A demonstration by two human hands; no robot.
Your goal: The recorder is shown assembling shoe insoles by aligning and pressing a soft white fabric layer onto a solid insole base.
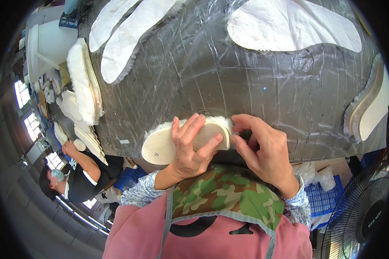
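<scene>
A fleece insole (160,144) lies at the near edge of the dark table, its flat cream side up and white fluff showing along its far rim. Across its middle rests my left hand (190,142), thumb and fingers closed over it and holding it down. At the insole's right, rounded end is my right hand (263,149); its thumb and index finger bend in around the fluffy rim. The other fingers of that hand curl underneath and are partly hidden, and so is the insole's underside.
White fleece pieces (289,26) lie at the far right, with long ones (129,39) far left. Insole stacks stand at the left (84,82) and right edge (367,103). A black fan (358,216) and blue basket (324,198) are near right. Another person (82,172) works at left.
</scene>
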